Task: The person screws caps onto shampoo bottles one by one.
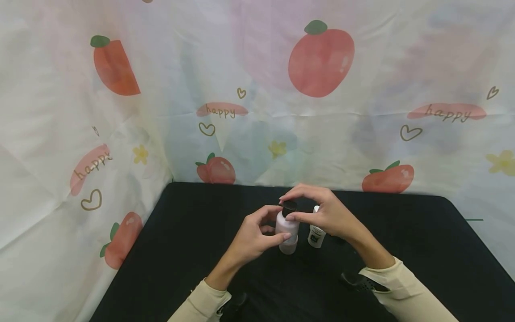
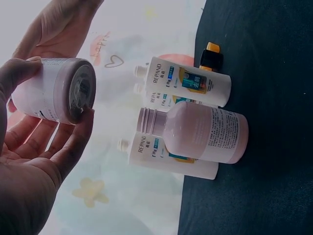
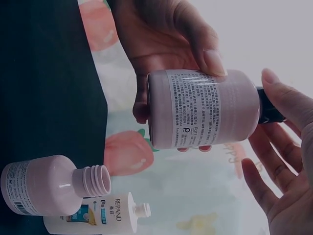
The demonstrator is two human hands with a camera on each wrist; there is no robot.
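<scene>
My left hand [image 1: 257, 232] grips a pink bottle [image 1: 286, 226] round its body, lifted above the table; its label and base show in the wrist views. With thumb and fingers, my right hand [image 1: 323, 210] pinches the black cap [image 3: 270, 105] on that bottle's neck. Beneath it stands a second pink bottle [image 2: 195, 132], upright on the table, its threaded neck bare. In the head view the held bottle hides most of it.
White bottles marked REPAND, one nearer [image 2: 210, 84] and one beyond the pink bottle [image 2: 171, 166], stand on the black table [image 1: 193, 214]. A black and orange item [image 2: 211, 58] lies near them. Printed cloth [image 1: 257, 67] surrounds the table's back and left.
</scene>
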